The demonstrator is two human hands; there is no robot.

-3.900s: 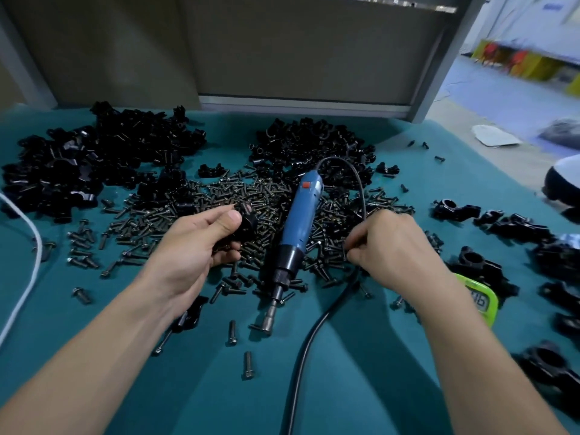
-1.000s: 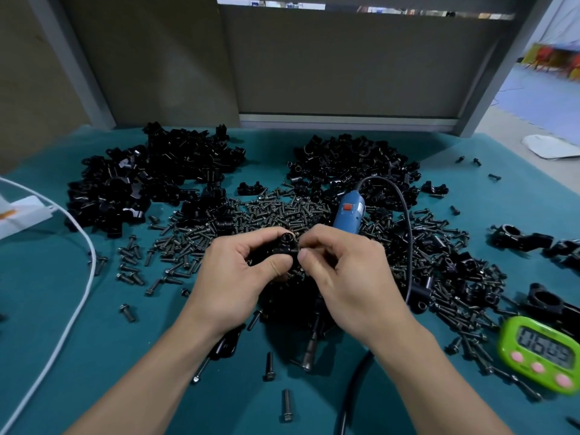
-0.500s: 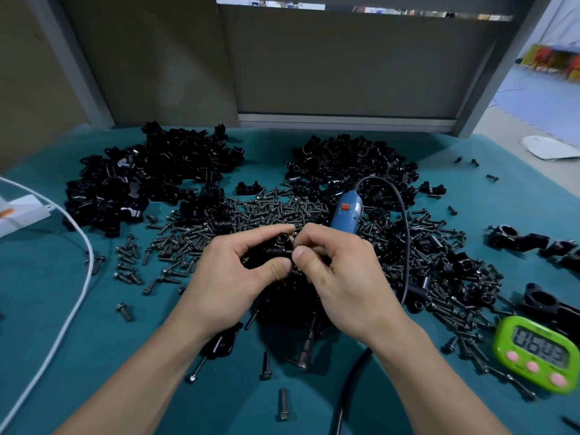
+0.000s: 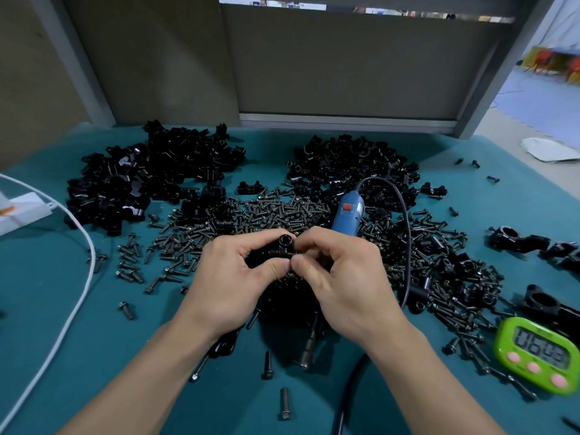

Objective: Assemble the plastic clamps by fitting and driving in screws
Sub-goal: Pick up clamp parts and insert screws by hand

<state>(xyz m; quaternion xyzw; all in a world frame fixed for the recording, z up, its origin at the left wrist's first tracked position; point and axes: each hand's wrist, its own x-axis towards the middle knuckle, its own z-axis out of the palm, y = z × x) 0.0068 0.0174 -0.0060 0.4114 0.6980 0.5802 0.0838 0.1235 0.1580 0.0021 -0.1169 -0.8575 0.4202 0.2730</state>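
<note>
Soft, dimmish light covers the desk (image 4: 94,356), a dark shadow pooled at its centre. Brighter daylight glows past its far right corner. Its edges bow; the timer (image 4: 536,356) at its right edge smears.

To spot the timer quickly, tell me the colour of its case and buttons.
The timer has a bright green case with pink buttons; head view.

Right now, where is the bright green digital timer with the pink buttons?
In the head view, the green timer lies at the lower right on the teal tabletop, among scattered dark screws, just below a black plastic clamp.
</note>
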